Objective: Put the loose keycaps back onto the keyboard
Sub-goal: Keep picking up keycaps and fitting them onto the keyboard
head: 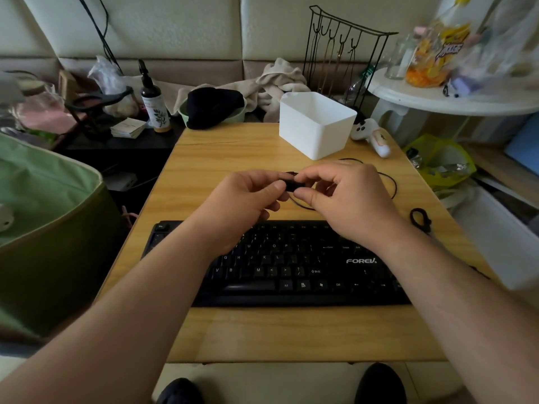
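Observation:
A black keyboard (291,266) lies across the wooden table (262,330), partly covered by both forearms. Above its far edge my left hand (245,199) and my right hand (347,196) meet. Between their fingertips they pinch a small black object (290,185), apparently a keycap; most of it is hidden by the fingers. No other loose keycaps are plain to see on the table.
A white plastic bin (316,123) stands at the back of the table. The keyboard's black cable (390,182) loops behind my right hand, with a black cable tie (420,218) at the right. A white controller (370,135) lies beside the bin. A green bag (43,223) crowds the left side.

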Demonstrator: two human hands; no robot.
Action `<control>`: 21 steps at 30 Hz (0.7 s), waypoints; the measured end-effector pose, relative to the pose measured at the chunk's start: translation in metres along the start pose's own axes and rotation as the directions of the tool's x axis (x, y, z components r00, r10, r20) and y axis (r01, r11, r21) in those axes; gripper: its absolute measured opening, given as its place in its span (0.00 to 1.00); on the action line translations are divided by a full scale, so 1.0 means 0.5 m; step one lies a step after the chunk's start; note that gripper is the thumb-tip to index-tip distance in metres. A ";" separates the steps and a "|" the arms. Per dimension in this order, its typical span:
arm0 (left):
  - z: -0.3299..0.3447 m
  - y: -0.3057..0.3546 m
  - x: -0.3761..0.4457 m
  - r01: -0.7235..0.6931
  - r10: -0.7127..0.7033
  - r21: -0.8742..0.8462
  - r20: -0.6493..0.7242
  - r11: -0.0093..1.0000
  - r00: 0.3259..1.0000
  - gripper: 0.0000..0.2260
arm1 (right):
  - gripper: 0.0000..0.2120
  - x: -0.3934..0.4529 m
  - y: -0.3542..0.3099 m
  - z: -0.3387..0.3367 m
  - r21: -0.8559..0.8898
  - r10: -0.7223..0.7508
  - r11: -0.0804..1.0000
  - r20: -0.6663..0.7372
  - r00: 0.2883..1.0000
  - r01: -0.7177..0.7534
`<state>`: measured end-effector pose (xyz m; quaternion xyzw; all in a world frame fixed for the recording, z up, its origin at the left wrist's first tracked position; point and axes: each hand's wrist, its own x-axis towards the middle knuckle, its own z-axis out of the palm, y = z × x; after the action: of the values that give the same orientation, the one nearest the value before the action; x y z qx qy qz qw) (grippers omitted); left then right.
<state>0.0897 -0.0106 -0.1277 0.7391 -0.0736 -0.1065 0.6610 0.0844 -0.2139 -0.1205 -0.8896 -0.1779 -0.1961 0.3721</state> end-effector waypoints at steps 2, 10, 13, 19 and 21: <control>0.009 0.002 -0.002 -0.014 0.016 0.090 -0.026 0.996 1.000 0.09 | 0.09 -0.002 -0.002 -0.009 -0.074 -0.052 0.996 0.028 0.998 0.054; 0.058 0.007 -0.003 -0.046 0.059 0.178 -0.068 0.983 0.996 0.05 | 0.16 -0.020 -0.002 -0.039 -0.150 -0.056 0.986 0.098 0.994 0.071; 0.064 0.006 -0.003 -0.044 0.047 0.255 -0.003 0.966 0.999 0.03 | 0.10 -0.024 0.010 -0.058 -0.200 0.004 0.979 0.182 0.983 0.033; 0.061 -0.004 -0.012 -0.119 0.124 0.712 0.045 0.692 0.991 0.07 | 0.07 -0.035 0.051 -0.083 -0.166 0.216 0.971 0.323 0.921 -0.170; 0.061 -0.012 -0.011 -0.132 0.138 0.747 0.053 0.651 0.989 0.07 | 0.06 -0.040 0.065 -0.083 -0.166 0.282 0.958 0.392 0.875 -0.235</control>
<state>0.0764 -0.0379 -0.1365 0.9381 -0.1628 -0.0143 0.3053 0.0732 -0.2693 -0.1225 -0.9462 -0.1203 0.0376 0.2981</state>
